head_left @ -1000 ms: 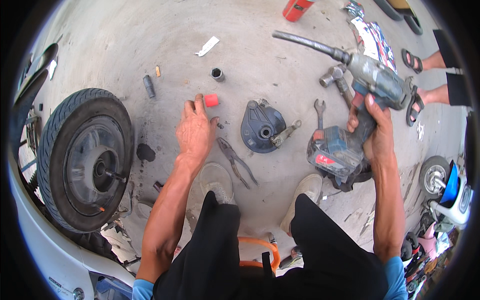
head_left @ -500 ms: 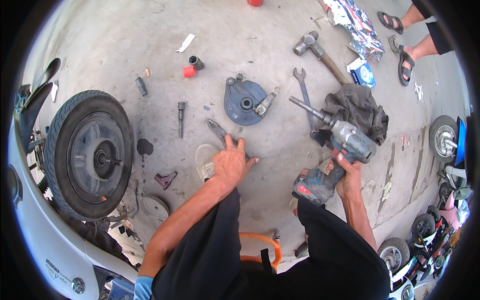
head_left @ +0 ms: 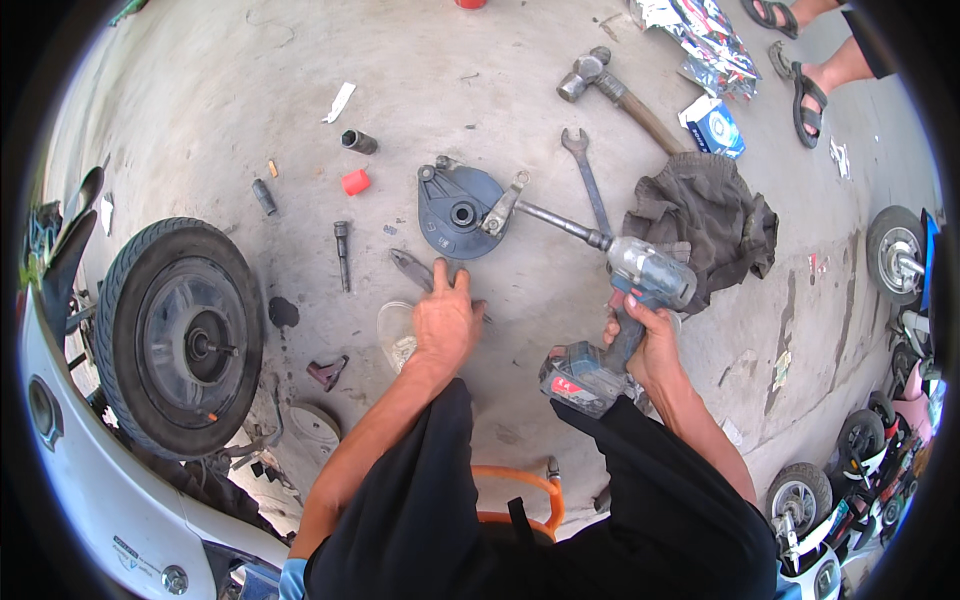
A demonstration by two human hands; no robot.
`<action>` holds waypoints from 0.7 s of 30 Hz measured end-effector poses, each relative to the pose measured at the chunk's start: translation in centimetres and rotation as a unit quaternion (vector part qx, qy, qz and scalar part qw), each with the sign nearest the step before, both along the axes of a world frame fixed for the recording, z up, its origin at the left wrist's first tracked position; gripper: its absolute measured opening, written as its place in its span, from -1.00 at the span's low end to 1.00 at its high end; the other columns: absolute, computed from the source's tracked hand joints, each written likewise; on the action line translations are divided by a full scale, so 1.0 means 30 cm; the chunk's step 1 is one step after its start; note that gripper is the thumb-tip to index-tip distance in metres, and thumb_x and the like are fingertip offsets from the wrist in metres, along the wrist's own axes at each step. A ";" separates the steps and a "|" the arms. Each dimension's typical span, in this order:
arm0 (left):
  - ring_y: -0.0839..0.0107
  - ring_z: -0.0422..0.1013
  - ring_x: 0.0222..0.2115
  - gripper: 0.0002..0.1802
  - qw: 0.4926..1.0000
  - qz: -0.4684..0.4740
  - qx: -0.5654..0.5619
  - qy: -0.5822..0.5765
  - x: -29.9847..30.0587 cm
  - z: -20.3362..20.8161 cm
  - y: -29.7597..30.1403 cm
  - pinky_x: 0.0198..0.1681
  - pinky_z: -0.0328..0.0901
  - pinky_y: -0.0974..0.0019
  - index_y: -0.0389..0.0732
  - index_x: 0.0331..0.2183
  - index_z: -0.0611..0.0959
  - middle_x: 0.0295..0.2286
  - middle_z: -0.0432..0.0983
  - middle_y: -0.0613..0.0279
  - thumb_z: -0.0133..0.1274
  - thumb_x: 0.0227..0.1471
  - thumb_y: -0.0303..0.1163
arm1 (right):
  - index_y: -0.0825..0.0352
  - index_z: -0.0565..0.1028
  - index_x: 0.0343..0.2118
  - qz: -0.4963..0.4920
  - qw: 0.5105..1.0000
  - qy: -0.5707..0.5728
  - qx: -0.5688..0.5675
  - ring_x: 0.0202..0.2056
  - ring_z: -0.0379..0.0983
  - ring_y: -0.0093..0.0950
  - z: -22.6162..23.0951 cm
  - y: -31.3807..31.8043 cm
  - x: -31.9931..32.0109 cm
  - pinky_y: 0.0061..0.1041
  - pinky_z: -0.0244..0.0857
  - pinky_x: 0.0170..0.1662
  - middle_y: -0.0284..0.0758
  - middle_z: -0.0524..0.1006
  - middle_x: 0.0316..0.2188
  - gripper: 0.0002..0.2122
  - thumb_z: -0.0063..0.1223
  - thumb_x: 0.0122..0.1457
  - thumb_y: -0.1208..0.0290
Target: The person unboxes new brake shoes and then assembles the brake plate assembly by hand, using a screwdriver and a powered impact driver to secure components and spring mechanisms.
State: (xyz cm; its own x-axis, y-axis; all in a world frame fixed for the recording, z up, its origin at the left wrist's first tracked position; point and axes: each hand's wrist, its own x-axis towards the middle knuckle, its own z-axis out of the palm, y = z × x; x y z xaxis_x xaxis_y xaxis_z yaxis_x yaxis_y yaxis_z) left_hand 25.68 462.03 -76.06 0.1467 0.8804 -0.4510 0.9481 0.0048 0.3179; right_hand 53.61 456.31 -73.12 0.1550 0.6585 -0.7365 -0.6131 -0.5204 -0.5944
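Observation:
In my right hand (head_left: 640, 340) is a cordless impact wrench (head_left: 645, 272), its grip wrapped by my fingers. A long extension points left from it, its tip next to the lever on a round dark brake plate (head_left: 462, 212). My left hand (head_left: 447, 318) reaches down over a pair of pliers (head_left: 410, 268) on the floor. Its fingers curl over the handles, mostly hiding them, while the jaws show past the fingertips. Behind the impact wrench lies an open-end wrench (head_left: 585, 175), its lower end hidden.
A wheel with tyre (head_left: 180, 335) stands left beside a white scooter body (head_left: 100, 500). A hammer (head_left: 620, 95), dark cloth (head_left: 700, 220), blue-white box (head_left: 715, 127) and sockets (head_left: 358, 141) lie around. Another person's sandalled foot (head_left: 810, 100) is at upper right.
The impact wrench has swung left, bringing its tip near the brake plate's lever. My left thumb has drawn in toward the fingers over the pliers. The whole view has shifted slightly.

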 end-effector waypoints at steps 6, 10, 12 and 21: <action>-0.19 0.44 -0.12 -0.40 0.997 -0.053 0.055 0.021 -0.003 -0.015 0.044 -0.10 0.41 -0.05 -0.27 -0.02 0.48 0.11 0.31 -0.11 0.35 -0.08 -0.31 | 0.32 0.51 -0.19 0.016 0.999 0.031 0.006 -0.47 0.46 -0.42 -0.039 0.135 -0.034 -0.37 0.36 -0.39 -0.32 0.54 -0.39 -0.79 0.24 0.21 0.34; -0.16 0.33 -0.05 -0.35 0.997 -0.032 0.073 0.000 -0.002 -0.022 0.046 0.08 0.27 -0.02 -0.38 -0.02 0.44 0.11 0.29 -0.13 0.35 -0.10 -0.33 | 0.31 0.52 -0.16 0.005 1.000 0.030 0.005 -0.47 0.45 -0.43 -0.057 0.126 -0.015 -0.37 0.35 -0.39 -0.34 0.53 -0.38 -0.77 0.22 0.22 0.30; -0.14 0.34 -0.08 -0.33 0.994 -0.032 0.103 0.012 -0.014 -0.045 0.038 0.04 0.29 0.01 -0.42 -0.01 0.43 0.10 0.29 -0.16 0.34 -0.12 -0.36 | 0.30 0.52 -0.16 -0.005 0.999 0.040 -0.009 -0.48 0.44 -0.44 -0.050 0.089 -0.009 -0.38 0.34 -0.40 -0.33 0.53 -0.38 -0.76 0.23 0.21 0.29; 0.04 0.38 -0.08 -0.51 0.967 0.176 0.108 -0.148 -0.109 -0.118 0.081 -0.01 0.32 0.11 -0.45 -0.09 0.40 0.01 0.32 -0.25 0.14 -0.13 -0.64 | 0.31 0.52 -0.13 0.022 0.999 0.039 -0.031 -0.50 0.43 -0.46 -0.059 -0.017 0.030 -0.40 0.32 -0.43 -0.34 0.52 -0.38 -0.73 0.23 0.20 0.27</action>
State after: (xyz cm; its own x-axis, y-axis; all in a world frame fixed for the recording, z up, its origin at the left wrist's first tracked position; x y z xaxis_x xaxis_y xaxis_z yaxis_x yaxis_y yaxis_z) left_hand 22.43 464.45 -79.59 -0.0860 0.9683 -0.2347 0.7673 0.2146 0.6043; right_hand 54.52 455.78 -74.88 0.0678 0.6156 -0.7851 -0.6319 -0.5825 -0.5113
